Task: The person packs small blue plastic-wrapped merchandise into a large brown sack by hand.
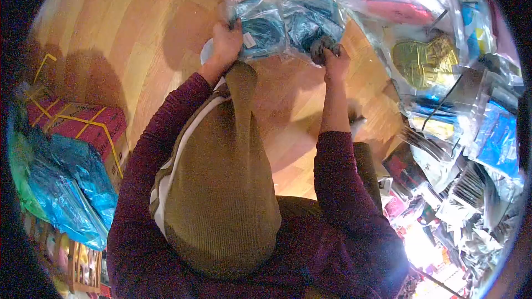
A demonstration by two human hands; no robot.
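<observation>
Out in front, over the wooden floor (288,111), is a clear plastic packet (260,25) with blue-teal contents and a small white label. My left hand (227,43) is closed on its left side, thumb on top. My right hand (336,63) is closed at the lower right corner, pinching a dark crumpled piece of cloth (323,50) that overlaps the packet. A pale round edge (206,52) shows beside my left wrist. Brown ribbed cloth with a white stripe (221,188) fills the space between my arms.
To the right lies a heap of plastic-wrapped packets, among them a gold one (425,61), a pink one (396,11) and a blue one (497,141). At left are a red box (83,124) with yellow straps, a blue plastic bag (72,182) and a wooden rack (86,268).
</observation>
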